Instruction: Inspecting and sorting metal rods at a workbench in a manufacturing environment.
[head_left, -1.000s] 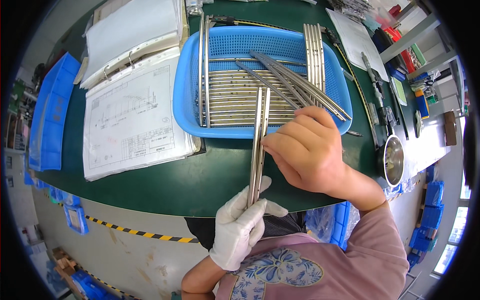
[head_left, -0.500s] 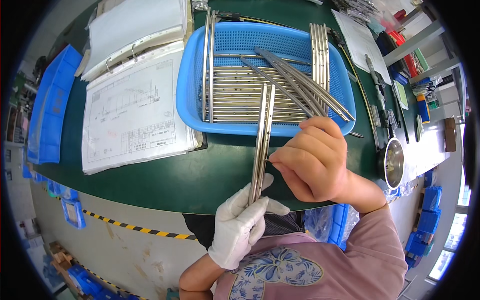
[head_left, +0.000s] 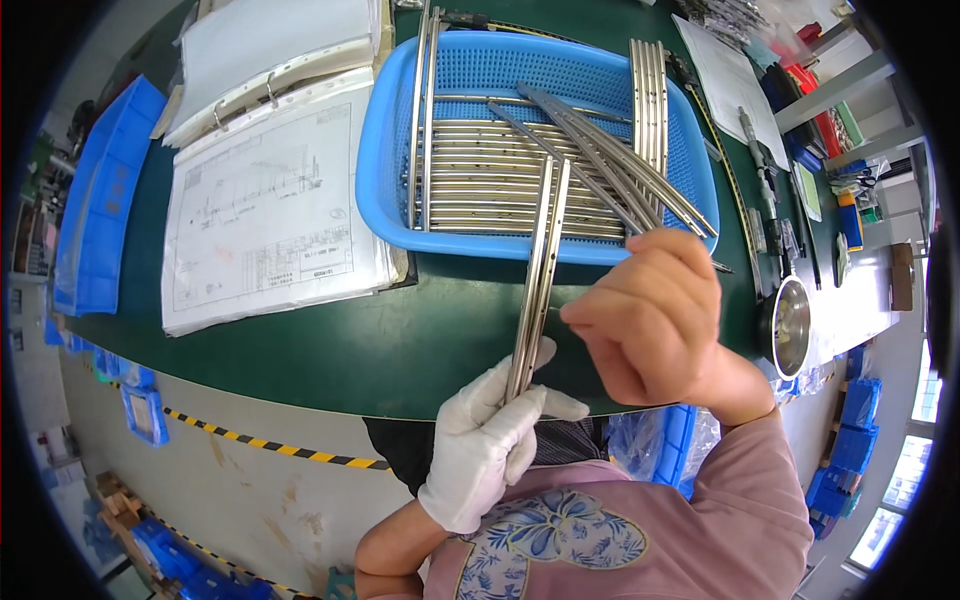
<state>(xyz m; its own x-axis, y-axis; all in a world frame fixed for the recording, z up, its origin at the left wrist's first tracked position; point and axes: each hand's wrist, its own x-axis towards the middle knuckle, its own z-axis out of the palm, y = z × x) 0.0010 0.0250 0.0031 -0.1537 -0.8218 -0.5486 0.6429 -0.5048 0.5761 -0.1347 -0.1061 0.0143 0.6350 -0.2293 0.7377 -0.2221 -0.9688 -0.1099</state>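
My left hand (head_left: 478, 450), in a white glove, is closed around the lower ends of a few slim metal rods (head_left: 541, 262) with small holes along them. The rods stand up from the glove, their tops fanning slightly apart in front of the basket. My right hand (head_left: 650, 325) is bare, thumb and finger pinched together just right of the rods and a small gap away from them. Whatever lies in that pinch is too small and blurred to name. Behind, a blue plastic basket (head_left: 390, 225) holds many similar rods (head_left: 490, 180), some lying crosswise, others leaning on the rim.
An open ring binder with drawings (head_left: 265, 215) lies left of the basket, and a blue bin (head_left: 105, 200) stands farther left. A metal bowl (head_left: 790, 325) sits at the right, near a micrometer-like tool (head_left: 765, 190). The green table's front edge runs just before me.
My right hand has drawn back to the right, its fingertips now apart from the rods. The left hand still grips the rods. The whole view has shifted slightly.
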